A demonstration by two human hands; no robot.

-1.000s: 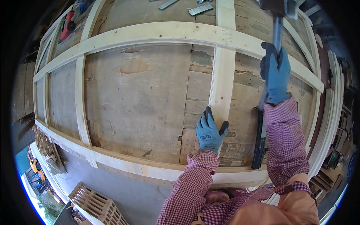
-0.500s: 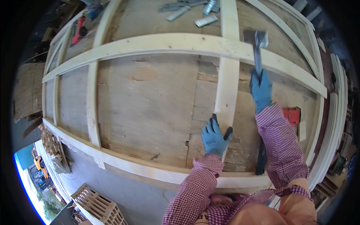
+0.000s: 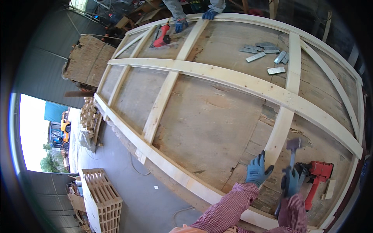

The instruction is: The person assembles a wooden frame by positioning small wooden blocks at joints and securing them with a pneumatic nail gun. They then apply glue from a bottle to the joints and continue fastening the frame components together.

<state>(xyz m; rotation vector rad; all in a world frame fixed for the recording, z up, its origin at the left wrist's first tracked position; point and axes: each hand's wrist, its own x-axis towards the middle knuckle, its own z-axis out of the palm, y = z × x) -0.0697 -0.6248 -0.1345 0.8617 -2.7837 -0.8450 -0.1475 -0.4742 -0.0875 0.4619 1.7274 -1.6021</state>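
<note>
Apparently a hammering step, the left hand (image 3: 256,171) steadying the pale crosspiece (image 3: 282,126).
The left hand spreads over the crosspiece, unclenched; the right hand (image 3: 290,181) wraps the hammer (image 3: 294,144), its head just beyond. The red nail gun (image 3: 321,171) lies right of that hand. Any blow calls for careful aim.

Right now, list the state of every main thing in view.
Right blue-gloved hand: shut around metal hammer
Left blue-gloved hand: open, resting on pale wooden crosspiece
Nearer red power tool: set down, unheld
Farther red power tool: set down
Silver metal strips: loose, scattered
Slatted wooden stack: standing on grey floor
</note>
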